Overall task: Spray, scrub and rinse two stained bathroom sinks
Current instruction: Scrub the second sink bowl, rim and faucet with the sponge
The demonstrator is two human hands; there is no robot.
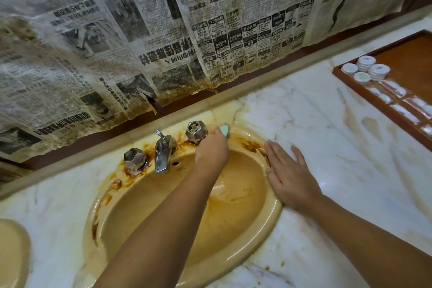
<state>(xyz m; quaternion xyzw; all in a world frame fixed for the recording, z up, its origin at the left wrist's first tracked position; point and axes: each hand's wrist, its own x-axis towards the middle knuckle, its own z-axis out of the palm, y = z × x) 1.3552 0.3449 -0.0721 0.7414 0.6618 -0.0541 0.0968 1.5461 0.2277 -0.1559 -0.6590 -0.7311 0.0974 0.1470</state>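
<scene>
- Scrubbing looks to be the step in hand: my left hand [211, 149] reaches across the sink [277, 206] and grasps a pale green sponge [225, 129], pressing it to the back rim just beside the right tap handle [196, 130].
- My right hand [289, 175] is released, fingers straight and spread, lying flat where the sink's right rim meets the marble tabletop [327, 138]; I judge it a brace.
- The sponge reads as soft, light and wet, so it should squash into the angle round the tap base. Most of it is hidden by my grasp, so I cannot tell its full shape. I would hold it across its back with fingertips over the top edge, so pressure goes through its face and not a corner.
- Brown stains [252, 146] streak the rim between my hands, and more lie round the spout [163, 154], the left tap handle [135, 159] and along the left rim. The bowl looks glossy and wet, so I expect it slippery; the faceted metal handles are hard and could catch the sponge's edge.
- A second sink [11, 252] shows at the lower left edge, only partly in view; I cannot judge its state.
- Well apart on the right, a wooden tray [374, 101] holds small round white packets [371, 68]; stained newspaper [140, 42] covers the wall behind.
- By my reckoning much is left: stains to lift here, then rinsing.
</scene>
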